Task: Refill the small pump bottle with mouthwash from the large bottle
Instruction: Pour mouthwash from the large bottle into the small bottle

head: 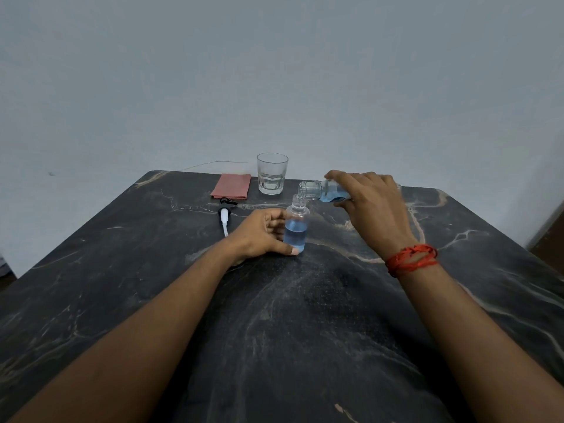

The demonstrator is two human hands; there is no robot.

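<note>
Gripping fingers around small bottle

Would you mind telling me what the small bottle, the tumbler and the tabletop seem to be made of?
Small bottle: clear, probably plastic; blue liquid shows through its wall.
Tumbler: clear glass, judging by its thick base and faceted sides.
Tabletop: dark stone or stone-look surface with pale veins, matte to slightly glossy.

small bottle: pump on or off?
Off. The small bottle has a bare open neck; the pump head lies on the table to its left.
</note>
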